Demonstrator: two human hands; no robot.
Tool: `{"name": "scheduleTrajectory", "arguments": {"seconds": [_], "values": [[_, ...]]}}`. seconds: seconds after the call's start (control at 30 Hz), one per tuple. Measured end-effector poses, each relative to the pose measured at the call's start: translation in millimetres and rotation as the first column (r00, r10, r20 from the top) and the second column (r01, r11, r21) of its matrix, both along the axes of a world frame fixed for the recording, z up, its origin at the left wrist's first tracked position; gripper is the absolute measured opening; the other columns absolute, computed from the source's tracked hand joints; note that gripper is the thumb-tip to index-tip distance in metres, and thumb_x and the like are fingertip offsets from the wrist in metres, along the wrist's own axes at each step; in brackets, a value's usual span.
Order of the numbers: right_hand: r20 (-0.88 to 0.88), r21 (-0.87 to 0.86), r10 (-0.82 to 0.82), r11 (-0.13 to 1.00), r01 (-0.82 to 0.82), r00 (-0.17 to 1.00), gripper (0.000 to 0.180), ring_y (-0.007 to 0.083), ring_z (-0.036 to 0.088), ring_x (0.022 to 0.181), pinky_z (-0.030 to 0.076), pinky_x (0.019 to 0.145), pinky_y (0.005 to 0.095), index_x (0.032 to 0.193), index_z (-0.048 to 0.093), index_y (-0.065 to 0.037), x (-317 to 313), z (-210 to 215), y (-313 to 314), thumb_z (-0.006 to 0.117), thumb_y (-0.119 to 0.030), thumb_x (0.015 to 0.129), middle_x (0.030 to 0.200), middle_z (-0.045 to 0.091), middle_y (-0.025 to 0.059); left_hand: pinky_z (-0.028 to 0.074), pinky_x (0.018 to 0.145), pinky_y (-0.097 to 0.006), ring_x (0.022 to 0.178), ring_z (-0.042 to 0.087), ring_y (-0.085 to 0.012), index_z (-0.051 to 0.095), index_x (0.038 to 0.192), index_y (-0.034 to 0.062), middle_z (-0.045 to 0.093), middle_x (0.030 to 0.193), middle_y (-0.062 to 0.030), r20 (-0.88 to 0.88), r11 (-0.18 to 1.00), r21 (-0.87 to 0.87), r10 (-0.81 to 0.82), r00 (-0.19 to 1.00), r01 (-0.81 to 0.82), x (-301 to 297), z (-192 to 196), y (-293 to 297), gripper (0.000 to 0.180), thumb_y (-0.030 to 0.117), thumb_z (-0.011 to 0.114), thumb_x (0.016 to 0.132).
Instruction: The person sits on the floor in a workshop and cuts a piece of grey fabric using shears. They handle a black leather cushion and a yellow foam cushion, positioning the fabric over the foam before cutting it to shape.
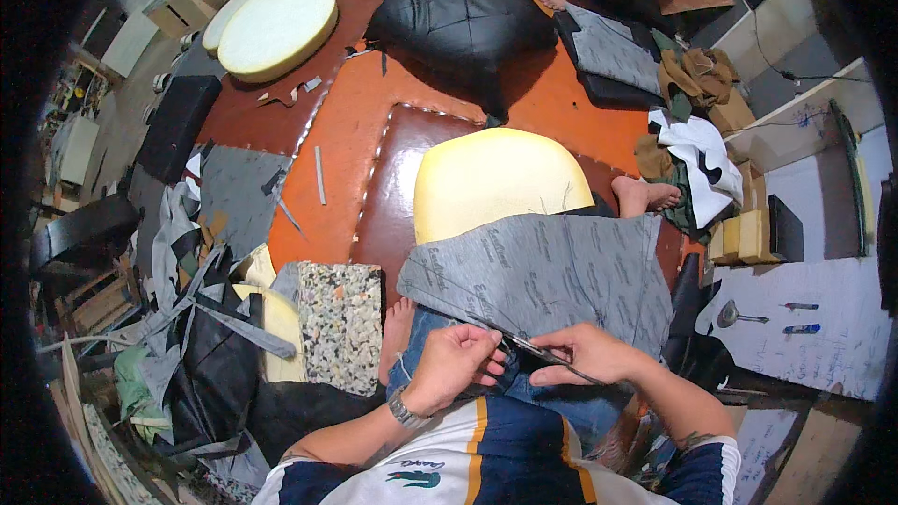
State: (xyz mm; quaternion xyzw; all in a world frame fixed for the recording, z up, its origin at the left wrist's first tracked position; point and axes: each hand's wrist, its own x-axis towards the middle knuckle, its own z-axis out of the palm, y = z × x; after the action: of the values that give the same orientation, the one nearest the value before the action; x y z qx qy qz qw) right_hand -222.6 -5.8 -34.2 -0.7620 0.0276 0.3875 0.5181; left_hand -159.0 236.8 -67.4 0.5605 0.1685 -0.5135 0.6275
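Across my lap lies a grey printed fabric piece (543,271), its far edge resting against a pale yellow rounded foam pad (496,173). My left hand (454,363) is closed in a pinch at the fabric's near edge; what its fingertips hold is too small to make out. Just right of it, my right hand (589,355) grips slim metal scissors (526,344), the blades pointing toward the left fingers. Part of the scissors is hidden by the right fingers. A few loose threads (568,194) show on the foam.
A speckled foam block (341,327) lies at my left beside black and grey scraps (224,346). Ahead, a black cushion (463,23) and round foam discs (278,30) rest on an orange and brown sheet (327,168). Fabric scraps (697,164) pile up at right.
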Motion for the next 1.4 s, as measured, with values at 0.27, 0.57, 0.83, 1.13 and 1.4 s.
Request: {"name": "scheduleTrajectory", "arguments": {"seconds": [0.27,0.57,0.83,1.13,1.4], "values": [[-0.053,-0.045,0.083,0.995,-0.085,0.995,0.046,0.0073,0.04,0.059,0.034,0.054,0.0276,0.114,0.073,-0.007,17.6,12.8,15.8,0.079,-0.044,0.088,0.063,0.047,-0.0049,0.061,0.061,-0.03,0.072,0.071,-0.0163,0.065,0.101,-0.0004,0.073,0.088,-0.0107,-0.014,0.998,-0.023,0.064,0.998,-0.064,-5.5,9.8,13.7,0.022,0.022,0.068,0.1],[0.032,-0.08,0.099,0.992,-0.096,0.995,0.056,0.0114,0.045,0.056,0.038,0.053,0.0328,0.099,0.075,-0.005,36.9,19.2,44.2,0.073,-0.059,0.086,0.057,0.047,0.003,0.058,0.06,-0.025,0.07,0.069,-0.0124,0.064,0.102,-0.0004,0.071,0.084,-0.0074,0.035,0.994,-0.103,-0.037,0.999,0.041,-14.3,20.5,33.2,0.021,0.021,0.067,0.1],[-0.04,-0.059,0.08,0.995,-0.083,0.996,0.06,0.0125,0.05,0.059,0.042,0.055,0.0335,0.096,0.074,0.0,55.5,18.6,72.6,0.073,-0.059,0.086,0.06,0.054,0.0056,0.058,0.062,-0.025,0.072,0.069,-0.0116,0.066,0.104,0.0,0.07,0.083,-0.0069,0.096,0.981,-0.151,-0.111,0.989,0.125,-27.3,31.9,50.1,0.019,0.019,0.066,0.1],[0.119,-0.027,0.22,0.976,-0.218,0.968,0.062,0.0206,0.065,0.072,0.053,0.072,0.0386,0.098,0.076,0.0,81.3,10.4,97.0,0.073,-0.061,0.084,0.078,0.071,0.0174,0.058,0.063,-0.026,0.072,0.068,-0.0108,0.065,0.096,0.0014,0.07,0.082,-0.0056,0.038,0.964,-0.166,-0.203,0.979,0.206,-33.7,39.6,57.4,0.021,0.022,0.066,0.101],[0.241,-0.001,0.237,0.97,-0.244,0.941,0.072,0.0291,0.069,0.076,0.053,0.073,0.0419,0.092,0.076,0.002,116.2,4.1,153.9,0.071,-0.069,0.081,0.081,0.072,0.0218,0.055,0.066,-0.025,0.076,0.068,-0.0089,0.07,0.101,0.0008,0.071,0.082,-0.0041,0.157,0.882,-0.2,-0.401,0.903,0.427,-47.7,59.4,48.4,0.019,0.019,0.069,0.098]]}}
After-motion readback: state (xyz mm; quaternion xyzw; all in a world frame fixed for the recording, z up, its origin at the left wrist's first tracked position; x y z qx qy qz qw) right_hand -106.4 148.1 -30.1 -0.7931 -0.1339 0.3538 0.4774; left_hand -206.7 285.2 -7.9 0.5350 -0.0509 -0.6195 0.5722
